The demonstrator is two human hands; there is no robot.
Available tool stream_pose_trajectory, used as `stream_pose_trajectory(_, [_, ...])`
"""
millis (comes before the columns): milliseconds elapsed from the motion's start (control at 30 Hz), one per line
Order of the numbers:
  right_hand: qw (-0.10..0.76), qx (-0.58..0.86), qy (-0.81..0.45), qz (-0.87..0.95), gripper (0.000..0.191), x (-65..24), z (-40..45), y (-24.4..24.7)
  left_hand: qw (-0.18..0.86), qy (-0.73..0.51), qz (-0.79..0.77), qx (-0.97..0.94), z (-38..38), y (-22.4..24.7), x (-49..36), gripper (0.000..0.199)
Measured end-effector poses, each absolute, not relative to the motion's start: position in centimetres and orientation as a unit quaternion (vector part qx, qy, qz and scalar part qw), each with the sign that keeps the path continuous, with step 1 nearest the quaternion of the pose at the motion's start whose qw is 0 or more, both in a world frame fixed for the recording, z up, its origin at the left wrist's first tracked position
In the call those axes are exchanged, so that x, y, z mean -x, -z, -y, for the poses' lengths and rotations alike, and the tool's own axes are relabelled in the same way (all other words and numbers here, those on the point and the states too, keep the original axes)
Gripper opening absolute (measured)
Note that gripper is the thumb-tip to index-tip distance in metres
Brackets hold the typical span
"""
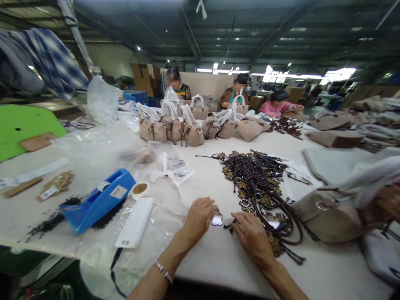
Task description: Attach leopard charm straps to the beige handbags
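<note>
My left hand rests near the middle of the pale table, its fingers curled beside a small shiny charm; whether the fingertips grip it is hidden. My right hand is to the right of the charm, fingers bent over the end of a dark braided cord. What lies under those fingers cannot be made out. Just beyond and right of my right hand is a heap of dark braided cords with gold flower-shaped pieces and rings. Brown looped straps lie at its near side.
A blue tape dispenser, tape roll and white power bank are at left. Beige handbags line the back. At right, another person's hand is by a larger bag. Three people sit across the table.
</note>
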State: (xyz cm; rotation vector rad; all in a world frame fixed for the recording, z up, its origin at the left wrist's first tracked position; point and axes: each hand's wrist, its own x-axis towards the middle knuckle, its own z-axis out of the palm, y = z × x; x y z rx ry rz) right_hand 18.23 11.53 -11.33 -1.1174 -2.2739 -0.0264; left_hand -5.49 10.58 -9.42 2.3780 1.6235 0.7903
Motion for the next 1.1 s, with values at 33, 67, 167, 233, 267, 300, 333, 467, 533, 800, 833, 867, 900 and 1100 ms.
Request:
stream_pose_trajectory(33, [0.308, 0.407, -0.02, 0.86, 0.021, -17.4, -11.2, 11.3, 0.048, -0.269, -0.569, -0.776, -10.7, 9.4, 7.2, 0.036])
stream_pose_trajectory(67, [0.315, 0.393, -0.054, 0.862, 0.019, -16.3, -11.0, 11.1, 0.021, -0.265, -0.593, -0.76, -10.7, 9.4, 9.0, 0.042])
stream_pose_trajectory(167, [0.308, 0.367, -0.159, 0.863, 0.02, -12.3, -11.1, 10.1, -0.029, -0.236, -0.646, -0.725, -11.0, 9.6, 13.9, 0.052])
stream_pose_trajectory(233, [0.266, 0.381, -0.212, 0.86, 0.021, -9.0, -12.1, 9.3, -0.041, -0.254, -0.668, -0.698, -11.3, 9.7, 15.7, 0.053])
stream_pose_trajectory(267, [0.234, 0.402, -0.228, 0.855, 0.024, -7.3, -12.7, 8.9, -0.042, -0.277, -0.679, -0.678, -11.5, 9.7, 16.1, 0.053])
stream_pose_trajectory(300, [0.203, 0.428, -0.239, 0.847, 0.029, -5.7, -13.3, 8.6, -0.038, -0.303, -0.691, -0.655, -11.6, 9.7, 16.2, 0.052])
stream_pose_trajectory(333, [0.18, 0.449, -0.247, 0.839, 0.033, -4.2, -14.0, 8.4, -0.03, -0.327, -0.704, -0.629, -11.7, 9.7, 16.1, 0.049])
stream_pose_trajectory(467, [0.154, 0.457, -0.279, 0.83, 0.019, -0.8, -15.5, 8.5, 0.019, -0.323, -0.736, -0.594, -9.8, 10.2, 15.1, 0.037])
stream_pose_trajectory(533, [0.163, 0.454, -0.301, 0.822, 0.01, -0.5, -15.9, 8.9, 0.013, -0.274, -0.739, -0.615, -7.8, 11.1, 14.6, 0.041])
stream_pose_trajectory(800, [0.178, 0.479, -0.492, 0.705, 0.024, -1.5, -16.4, 10.6, 0.019, -0.228, -0.74, -0.632, -5.0, 12.6, 14.6, 0.045])
stream_pose_trajectory(833, [0.176, 0.473, -0.517, 0.692, 0.027, -1.5, -16.1, 10.7, 0.048, -0.264, -0.746, -0.609, -5.7, 12.0, 14.7, 0.041])
stream_pose_trajectory(867, [0.176, 0.465, -0.538, 0.681, 0.031, -1.4, -15.7, 10.8, 0.09, -0.315, -0.75, -0.574, -6.5, 11.4, 14.8, 0.038])
stream_pose_trajectory(900, [0.178, 0.456, -0.556, 0.672, 0.035, -1.3, -15.2, 10.9, 0.154, -0.385, -0.748, -0.518, -7.4, 10.9, 14.9, 0.036])
stream_pose_trajectory(1100, [0.21, 0.416, -0.615, 0.636, 0.058, -1.0, -13.2, 10.9, 0.5, -0.618, -0.57, -0.208, -11.3, 9.8, 13.7, 0.04])
